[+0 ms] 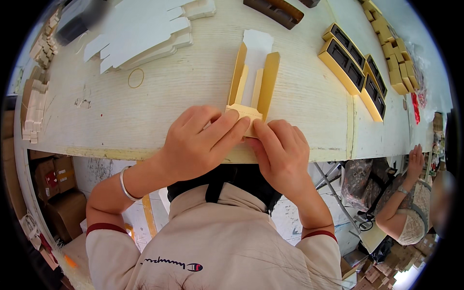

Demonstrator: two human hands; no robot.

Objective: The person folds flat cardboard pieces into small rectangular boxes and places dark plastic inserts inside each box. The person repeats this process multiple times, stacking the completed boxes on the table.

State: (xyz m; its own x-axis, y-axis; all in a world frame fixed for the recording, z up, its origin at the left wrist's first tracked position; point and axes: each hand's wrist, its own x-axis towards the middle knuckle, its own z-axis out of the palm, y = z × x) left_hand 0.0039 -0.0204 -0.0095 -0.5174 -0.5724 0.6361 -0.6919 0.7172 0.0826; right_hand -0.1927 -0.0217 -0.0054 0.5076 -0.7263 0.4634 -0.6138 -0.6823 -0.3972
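A partly folded gold cardboard box (270,79) with a white inside lies near the table's front edge. Its two long sides stand up, and a white flap extends at the far end. My left hand (205,137) presses its fingertips on the folded near end of the box. On the right of that same end, my right hand (282,147) pinches the cardboard between thumb and fingers. Both hands are closed on the box, and the fingers cover part of its near flap.
Flat white box blanks (145,34) are stacked at the back left, with a rubber band (136,78) nearby. Gold boxes with black inserts (344,63) stand to the right. Dark brown pieces (275,12) lie at the back. Another person's hand (415,162) is at far right.
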